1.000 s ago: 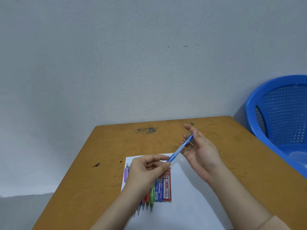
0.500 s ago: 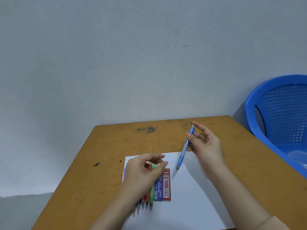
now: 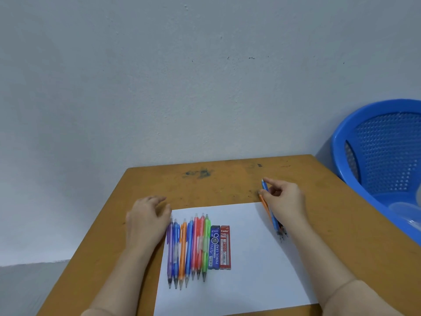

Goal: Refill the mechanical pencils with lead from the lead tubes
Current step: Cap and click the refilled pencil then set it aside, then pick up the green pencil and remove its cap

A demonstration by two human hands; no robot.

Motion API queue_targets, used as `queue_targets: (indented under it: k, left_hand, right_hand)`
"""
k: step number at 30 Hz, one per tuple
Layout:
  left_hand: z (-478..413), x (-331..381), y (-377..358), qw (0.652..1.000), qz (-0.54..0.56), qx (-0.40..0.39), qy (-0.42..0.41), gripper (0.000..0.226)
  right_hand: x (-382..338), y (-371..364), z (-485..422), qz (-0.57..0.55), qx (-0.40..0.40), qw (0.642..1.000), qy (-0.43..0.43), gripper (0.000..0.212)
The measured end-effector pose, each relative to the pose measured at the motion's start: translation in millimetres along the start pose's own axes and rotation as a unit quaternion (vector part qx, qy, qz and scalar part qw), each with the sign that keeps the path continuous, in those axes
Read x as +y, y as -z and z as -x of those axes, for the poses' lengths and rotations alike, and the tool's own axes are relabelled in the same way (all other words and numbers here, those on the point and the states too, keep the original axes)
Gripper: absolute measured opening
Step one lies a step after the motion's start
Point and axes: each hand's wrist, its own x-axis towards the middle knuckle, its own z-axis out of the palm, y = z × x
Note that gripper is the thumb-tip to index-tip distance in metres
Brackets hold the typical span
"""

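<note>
Pinching a blue mechanical pencil (image 3: 275, 221) near its upper end with thumb and curled fingers, the right hand (image 3: 286, 201) holds it slanted along the right edge of the white paper (image 3: 250, 258), tip toward the person, just beside an orange pencil (image 3: 265, 204) lying there. The left hand (image 3: 147, 217) rests palm down on the wooden table (image 3: 205, 185), fingers loosely bent and holding nothing; it possibly touches the purple end of the row of seven pencils (image 3: 189, 247). A blue lead tube (image 3: 214, 247) and a red lead tube (image 3: 225, 247) lie beside that row. A blue basket (image 3: 376, 144) stands at right.
</note>
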Motion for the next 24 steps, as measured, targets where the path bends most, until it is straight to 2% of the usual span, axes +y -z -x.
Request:
queue_targets:
  k: [4, 11, 19, 24]
  left_hand:
    - [-3.3, -5.6, -7.4, 0.999, -0.017, -0.028, 0.017, 0.044]
    - [-8.0, -10.9, -13.7, 0.996, -0.058, -0.057, 0.020, 0.052]
    - [-8.7, -13.9, -16.2, 0.996, -0.066, -0.055, 0.009, 0.053]
    - [-9.7, -15.0, -17.8, 0.996, -0.067, -0.054, 0.011, 0.052]
  right_hand:
    - [2.2, -8.4, 2.0, 0.095, -0.026, 0.995, 0.033, 0.033]
    - [9.0, -16.1, 3.3, 0.167, -0.014, 0.985, 0.030, 0.030]
    - [14.9, -19.6, 0.9, 0.215, -0.030, 0.976, 0.029, 0.031]
    - [15.8, -19.5, -0.6, 0.234, -0.048, 0.971, 0.007, 0.024]
